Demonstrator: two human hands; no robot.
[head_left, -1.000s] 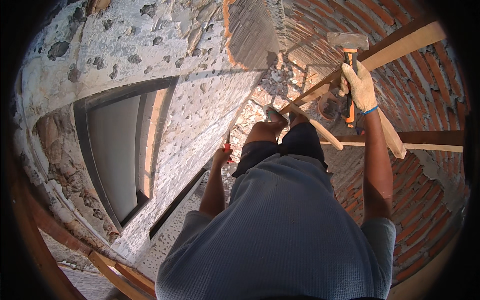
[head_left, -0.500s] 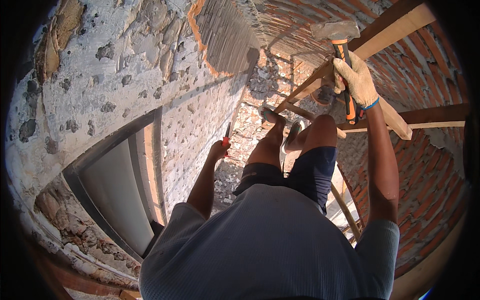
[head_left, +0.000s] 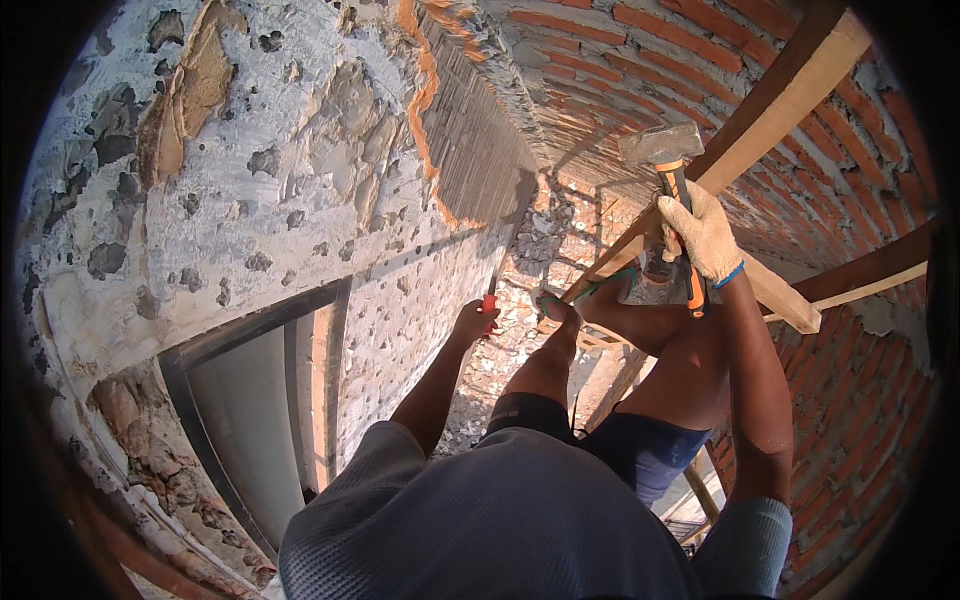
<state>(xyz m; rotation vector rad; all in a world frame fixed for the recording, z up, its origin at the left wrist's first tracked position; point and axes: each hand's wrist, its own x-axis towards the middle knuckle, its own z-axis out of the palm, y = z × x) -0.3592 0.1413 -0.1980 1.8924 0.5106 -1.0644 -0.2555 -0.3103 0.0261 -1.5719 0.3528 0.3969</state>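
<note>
The beam (head_left: 790, 85) slants down from the upper right toward the feet (head_left: 553, 306), near its lower end. Just beside its middle, the hammer (head_left: 672, 177) is upright, head uppermost, its black and orange handle leaning a little. The gloved right hand (head_left: 708, 235) is closed around that handle, below the head. Left of the beam and well apart from it, the bare left hand (head_left: 474, 324) grips the red handle of a tool (head_left: 489, 304); its thin dark shaft points away from the person, perhaps a chisel, though the tip is too small to tell. Farther left of the beam are the pitted wall (head_left: 265, 195) and a dark frame (head_left: 262, 326). Beyond the beam, brickwork (head_left: 690, 50) curves round to its right; rubble (head_left: 535, 225) covers the floor left of it.
</note>
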